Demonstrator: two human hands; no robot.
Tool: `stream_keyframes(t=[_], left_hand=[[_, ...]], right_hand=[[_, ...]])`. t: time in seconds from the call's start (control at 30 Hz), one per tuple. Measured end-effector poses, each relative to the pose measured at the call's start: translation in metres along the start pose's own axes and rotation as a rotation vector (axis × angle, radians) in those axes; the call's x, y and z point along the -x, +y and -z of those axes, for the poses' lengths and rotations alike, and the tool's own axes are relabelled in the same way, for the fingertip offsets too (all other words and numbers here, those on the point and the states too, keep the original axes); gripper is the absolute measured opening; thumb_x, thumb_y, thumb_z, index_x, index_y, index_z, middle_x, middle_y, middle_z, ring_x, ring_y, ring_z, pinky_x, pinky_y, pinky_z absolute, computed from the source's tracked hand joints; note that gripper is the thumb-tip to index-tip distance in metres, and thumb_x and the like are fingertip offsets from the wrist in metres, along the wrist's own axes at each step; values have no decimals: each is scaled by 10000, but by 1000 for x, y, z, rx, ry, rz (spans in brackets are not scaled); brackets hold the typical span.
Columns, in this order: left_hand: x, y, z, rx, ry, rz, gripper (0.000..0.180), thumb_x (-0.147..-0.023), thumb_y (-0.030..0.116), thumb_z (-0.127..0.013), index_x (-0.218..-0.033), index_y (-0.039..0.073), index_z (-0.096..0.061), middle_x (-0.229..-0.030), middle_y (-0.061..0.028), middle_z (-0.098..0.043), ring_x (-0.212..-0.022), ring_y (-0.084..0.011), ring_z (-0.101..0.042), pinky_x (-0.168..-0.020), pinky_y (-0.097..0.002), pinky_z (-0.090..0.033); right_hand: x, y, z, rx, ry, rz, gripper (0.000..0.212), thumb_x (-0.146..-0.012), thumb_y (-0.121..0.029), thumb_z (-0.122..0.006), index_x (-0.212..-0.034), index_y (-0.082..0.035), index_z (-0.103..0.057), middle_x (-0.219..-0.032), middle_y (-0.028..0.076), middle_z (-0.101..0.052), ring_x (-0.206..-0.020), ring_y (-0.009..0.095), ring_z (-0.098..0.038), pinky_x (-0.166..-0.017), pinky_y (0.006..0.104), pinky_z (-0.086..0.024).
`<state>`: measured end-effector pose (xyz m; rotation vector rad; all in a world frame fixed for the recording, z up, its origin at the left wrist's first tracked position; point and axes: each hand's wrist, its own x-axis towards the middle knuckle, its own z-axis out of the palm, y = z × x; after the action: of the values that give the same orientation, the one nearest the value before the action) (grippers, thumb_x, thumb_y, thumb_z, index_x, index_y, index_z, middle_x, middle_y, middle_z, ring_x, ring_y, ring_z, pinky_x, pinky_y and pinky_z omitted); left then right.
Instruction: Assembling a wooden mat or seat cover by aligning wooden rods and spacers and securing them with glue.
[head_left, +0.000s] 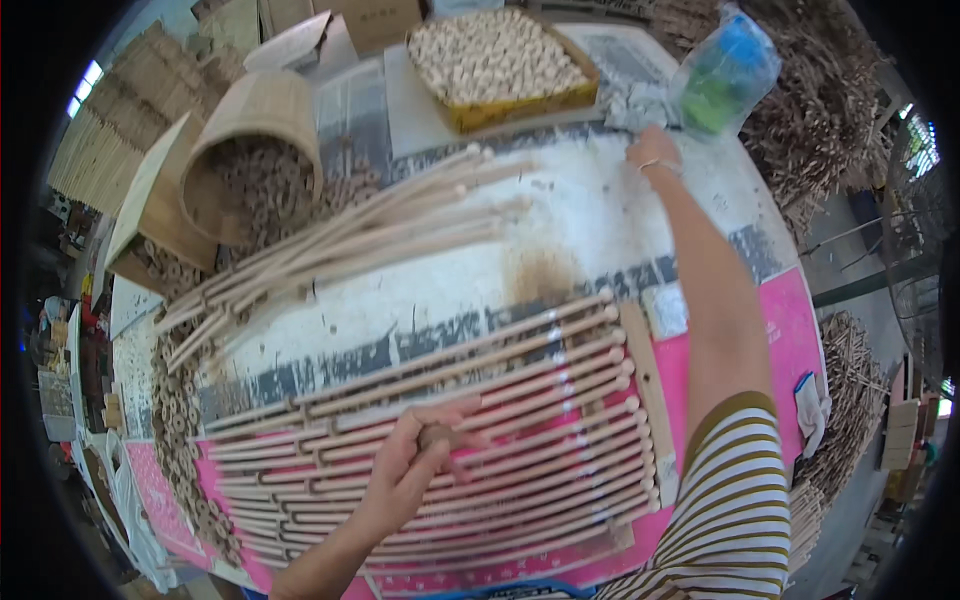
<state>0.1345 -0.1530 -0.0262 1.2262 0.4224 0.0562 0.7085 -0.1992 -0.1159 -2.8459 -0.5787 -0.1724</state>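
Over the rows of wooden rods [540, 470], my left hand [405, 465] is closed, thumb and fingers curled around a small brownish piece that is too blurred to name. Most rods carry a rounded knob at the right end, and several have small rings near the left. My right arm stretches to the far right of the table, where my right hand [657, 150] curls at the edge of a crumpled greyish cloth [640, 106]. What its fingers hold, if anything, is hidden. A looser bundle of rods [350, 235] lies crosswise farther back.
A tipped wooden barrel [255, 100] spills wooden rings [265, 185] at the back left, with more along the left edge. A yellow-sided tray [520, 112] of small wooden pieces stands at the back. Beside the cloth is a clear bag [725, 75] with blue and green contents. A wooden strip [652, 390] borders the knobs.
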Motion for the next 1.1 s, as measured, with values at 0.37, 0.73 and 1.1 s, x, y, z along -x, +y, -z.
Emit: stream_keyframes(t=[0.37, 0.73, 1.1], left_hand=[[67, -9, -68, -108, -163, -34, 534, -946, -53, -612, -1467, -4, -508, -1086, -117, -714, -1019, -147, -675, -909, -280, -521], [113, -132, -150, -670, -190, -397, 264, -918, 17, -635, -1181, 43, -627, -1139, -147, -630, -1067, -368, -614, -933, -450, -493], [121, -146, -145, -966, 42, -502, 579, -757, 133, -835, -1294, 70, -626, -1190, -133, -560, -1098, -335, -588, -919, -422, -513]], right_hand=[[217, 104, 212, -268, -536, 215, 288, -876, -280, -714, -943, -1, -745, -797, 90, -709, -680, 153, -670, -642, 321, -543], [623, 79, 159, -1590, 82, -340, 83, -987, -63, -629, -1057, -19, -626, -828, 31, -618, -761, 116, -591, -722, 258, -474], [653, 57, 123, -1410, 159, 0, 96, -915, -21, -748, -972, 10, -676, -936, 65, -685, -794, 95, -605, -710, 221, -474]])
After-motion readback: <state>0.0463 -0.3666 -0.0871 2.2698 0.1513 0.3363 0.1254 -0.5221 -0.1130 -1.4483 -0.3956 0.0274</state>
